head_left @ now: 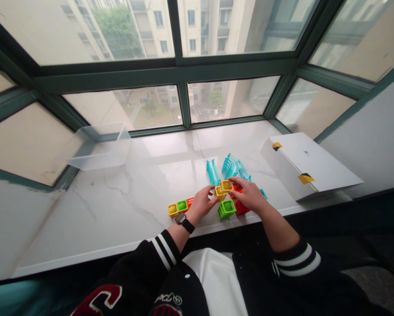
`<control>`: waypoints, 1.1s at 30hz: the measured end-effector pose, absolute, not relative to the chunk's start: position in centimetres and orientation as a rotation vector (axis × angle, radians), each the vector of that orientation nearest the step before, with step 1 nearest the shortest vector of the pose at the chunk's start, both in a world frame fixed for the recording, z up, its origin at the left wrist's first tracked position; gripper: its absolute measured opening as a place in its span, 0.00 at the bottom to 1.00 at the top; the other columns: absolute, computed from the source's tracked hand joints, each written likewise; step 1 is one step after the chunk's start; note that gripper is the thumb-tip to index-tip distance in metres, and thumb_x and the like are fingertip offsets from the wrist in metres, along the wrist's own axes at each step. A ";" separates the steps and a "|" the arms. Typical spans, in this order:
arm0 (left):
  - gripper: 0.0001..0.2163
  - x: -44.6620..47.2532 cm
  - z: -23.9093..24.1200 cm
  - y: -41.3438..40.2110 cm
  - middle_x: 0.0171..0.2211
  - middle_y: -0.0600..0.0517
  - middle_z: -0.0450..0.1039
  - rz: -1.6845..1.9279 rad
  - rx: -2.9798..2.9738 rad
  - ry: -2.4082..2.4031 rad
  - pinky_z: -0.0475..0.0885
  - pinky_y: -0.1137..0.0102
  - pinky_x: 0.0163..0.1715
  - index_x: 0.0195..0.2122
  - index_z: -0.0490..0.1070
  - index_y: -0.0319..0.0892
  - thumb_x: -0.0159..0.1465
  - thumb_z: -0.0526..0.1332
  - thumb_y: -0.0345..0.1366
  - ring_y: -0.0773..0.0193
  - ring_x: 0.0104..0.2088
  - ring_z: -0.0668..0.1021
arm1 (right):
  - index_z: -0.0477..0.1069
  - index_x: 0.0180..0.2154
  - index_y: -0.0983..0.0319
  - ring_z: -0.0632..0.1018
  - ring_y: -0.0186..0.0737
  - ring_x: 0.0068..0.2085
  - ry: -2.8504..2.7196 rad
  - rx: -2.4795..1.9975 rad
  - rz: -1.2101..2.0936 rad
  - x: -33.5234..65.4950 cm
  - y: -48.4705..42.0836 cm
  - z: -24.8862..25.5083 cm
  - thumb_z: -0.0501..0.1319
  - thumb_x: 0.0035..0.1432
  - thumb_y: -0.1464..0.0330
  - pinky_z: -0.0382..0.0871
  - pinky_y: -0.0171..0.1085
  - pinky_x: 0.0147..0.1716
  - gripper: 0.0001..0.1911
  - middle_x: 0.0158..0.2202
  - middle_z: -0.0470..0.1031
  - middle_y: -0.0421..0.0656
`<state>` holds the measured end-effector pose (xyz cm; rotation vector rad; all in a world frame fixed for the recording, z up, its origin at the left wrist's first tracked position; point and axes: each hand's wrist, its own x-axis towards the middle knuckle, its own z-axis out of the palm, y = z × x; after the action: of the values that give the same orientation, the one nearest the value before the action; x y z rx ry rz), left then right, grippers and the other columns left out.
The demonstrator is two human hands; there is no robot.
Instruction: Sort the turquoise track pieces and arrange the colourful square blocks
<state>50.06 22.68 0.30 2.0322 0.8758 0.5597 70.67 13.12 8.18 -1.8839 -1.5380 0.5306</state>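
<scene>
My left hand [201,205], with a dark watch on its wrist, has its fingers closed on a yellow toy block [219,193]. Higher and to the right, my right hand [250,193] pinches another yellow block [226,185] with a square recess. The two blocks touch or overlap; whether they are joined I cannot tell. Just below them stands a green block [226,209]. Red blocks [242,208] lie under and beside my right hand, partly hidden. By my left wrist is a row with a yellow block [172,210], a green block [182,206] and a red piece [190,202].
Translucent blue track pieces [230,166] lie beyond my hands, one a straight chute [212,171]. A clear plastic bin [101,163] stands at the back left. On the right sits a white box [312,162] with yellow-black tabs. Windows border the white marbled ledge [124,219].
</scene>
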 end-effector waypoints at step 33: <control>0.19 49.9 0.9 22.7 0.54 0.51 0.80 0.518 2.051 0.844 0.80 0.66 0.42 0.58 0.74 0.50 0.66 0.67 0.34 0.62 0.38 0.83 | 0.76 0.59 0.52 0.84 0.50 0.53 -1.675 -1.917 0.607 70.8 14.9 6.9 0.68 0.60 0.68 0.76 0.47 0.57 0.25 0.55 0.83 0.43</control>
<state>49.86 22.73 0.95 2.0506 0.8438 0.5179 70.82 14.85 6.89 -1.9173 -1.6753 0.6069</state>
